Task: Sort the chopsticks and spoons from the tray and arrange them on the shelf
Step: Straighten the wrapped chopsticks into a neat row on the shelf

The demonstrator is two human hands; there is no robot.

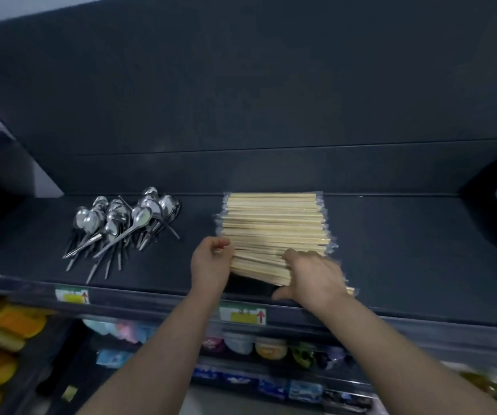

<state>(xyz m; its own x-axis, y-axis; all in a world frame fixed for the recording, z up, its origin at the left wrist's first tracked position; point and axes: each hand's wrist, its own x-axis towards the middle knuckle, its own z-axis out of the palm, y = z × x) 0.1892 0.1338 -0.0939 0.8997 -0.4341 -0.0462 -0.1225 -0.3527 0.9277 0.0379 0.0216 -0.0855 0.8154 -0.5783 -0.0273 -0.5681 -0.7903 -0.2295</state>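
My right hand (313, 277) grips and hides the near chopsticks (274, 223), my left hand (211, 265) curled round their ends; they lie left-to-right.

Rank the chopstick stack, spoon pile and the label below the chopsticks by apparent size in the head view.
Chopstick stack, largest.
Spoon pile, close behind, so that order is unsure.
Label, clearly smallest.

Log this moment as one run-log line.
left hand grips wrapped chopsticks end | right hand grips same bundle | spoons piled apart on shelf
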